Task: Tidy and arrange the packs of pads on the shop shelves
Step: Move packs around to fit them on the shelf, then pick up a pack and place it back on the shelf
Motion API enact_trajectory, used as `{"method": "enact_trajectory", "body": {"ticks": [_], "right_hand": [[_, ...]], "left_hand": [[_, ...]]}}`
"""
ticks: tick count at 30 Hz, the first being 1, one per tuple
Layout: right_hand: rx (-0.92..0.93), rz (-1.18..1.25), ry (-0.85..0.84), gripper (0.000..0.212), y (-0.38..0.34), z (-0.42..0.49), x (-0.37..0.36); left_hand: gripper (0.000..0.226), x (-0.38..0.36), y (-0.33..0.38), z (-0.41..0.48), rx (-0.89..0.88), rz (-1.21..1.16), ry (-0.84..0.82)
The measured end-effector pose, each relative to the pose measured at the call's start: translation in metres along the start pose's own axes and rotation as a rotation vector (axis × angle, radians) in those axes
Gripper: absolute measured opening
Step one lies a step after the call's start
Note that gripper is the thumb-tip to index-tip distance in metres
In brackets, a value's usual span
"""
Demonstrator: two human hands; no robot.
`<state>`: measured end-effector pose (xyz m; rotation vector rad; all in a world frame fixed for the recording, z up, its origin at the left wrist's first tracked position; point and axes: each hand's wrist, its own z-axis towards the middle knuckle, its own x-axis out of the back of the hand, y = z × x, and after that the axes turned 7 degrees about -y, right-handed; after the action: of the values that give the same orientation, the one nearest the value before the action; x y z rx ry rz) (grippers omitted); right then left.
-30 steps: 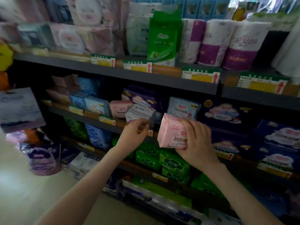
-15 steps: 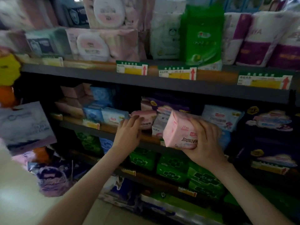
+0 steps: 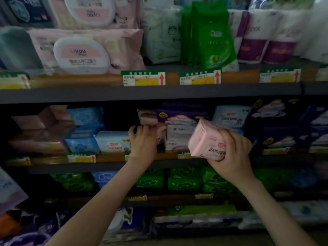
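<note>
The held pack [image 3: 206, 142] is before the middle shelf [image 3: 110, 166], right of the left hand [image 3: 142, 141].

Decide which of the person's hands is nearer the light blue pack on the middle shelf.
Left. The left hand reaches in just right of the light blue pack; the right hand holds a pink pack farther right.

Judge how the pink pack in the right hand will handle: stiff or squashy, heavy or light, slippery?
The pink pack probably squashes easily: its corners look rounded and puffy under the right hand. It is likely light for its size, since one hand holds it in front of the shelf by one end. Its glossy film wrap may be somewhat slippery.
</note>
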<state>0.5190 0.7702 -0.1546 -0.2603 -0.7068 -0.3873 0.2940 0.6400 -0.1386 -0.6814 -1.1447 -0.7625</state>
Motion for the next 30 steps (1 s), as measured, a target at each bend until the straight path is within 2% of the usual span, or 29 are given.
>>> {"method": "enact_trajectory", "body": {"ticks": [3,5,12,19,25,30], "right_hand": [[-0.054,-0.055,0.02,0.09,0.003,-0.007,0.013],[-0.09,-0.067,0.008,0.086,0.009,-0.013,0.023],[-0.183,-0.167,-0.016,0.087,0.06,-0.05,0.07],[-0.22,-0.262,-0.018,0.078,0.166,-0.109,0.167],[-0.27,-0.335,-0.011,0.09,0.273,-0.175,0.251],[-0.348,-0.295,-0.084,0.091,0.351,-0.213,0.291]], "left_hand": [[0.041,0.003,0.023,-0.02,-0.153,-0.224,0.31],[0.041,0.009,0.045,-0.034,-0.28,-0.307,0.391],[0.045,0.014,0.132,-0.051,-0.637,-0.454,0.313],[0.056,0.03,0.275,-0.056,-0.705,-0.503,0.283],[0.04,0.045,0.431,-0.071,-0.769,-0.543,0.291],[0.049,0.051,0.53,-0.076,-0.823,-0.584,0.25]]}}
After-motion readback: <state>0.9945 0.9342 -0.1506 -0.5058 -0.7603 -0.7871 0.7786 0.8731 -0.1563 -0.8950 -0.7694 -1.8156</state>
